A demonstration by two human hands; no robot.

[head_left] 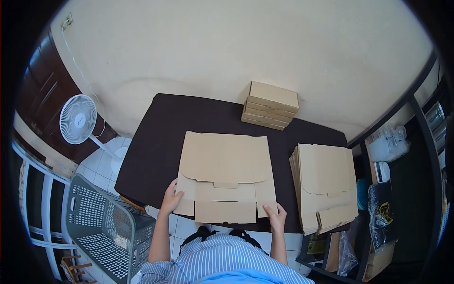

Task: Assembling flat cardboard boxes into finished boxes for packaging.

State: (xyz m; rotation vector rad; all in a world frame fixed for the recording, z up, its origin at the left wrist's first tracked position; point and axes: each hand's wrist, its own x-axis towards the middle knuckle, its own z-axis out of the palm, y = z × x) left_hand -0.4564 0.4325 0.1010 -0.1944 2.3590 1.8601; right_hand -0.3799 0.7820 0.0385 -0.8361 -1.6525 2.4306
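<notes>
A flat, die-cut cardboard box blank lies before me on the dark brown table, its near edge reaching the table's front. My left hand grips its left edge, thumb on top and fingers beneath. At the near right corner, my right hand holds the blank the same way, with the thumb over a small side flap. The large tabbed flap is folded over toward me, and a narrower front flap lies along the near side.
Folded boxes are stacked at the back by the wall. Several flat blanks are piled on the table's right. A grey laundry basket and a white fan stand left. A dark shelf with plastic containers is on the right.
</notes>
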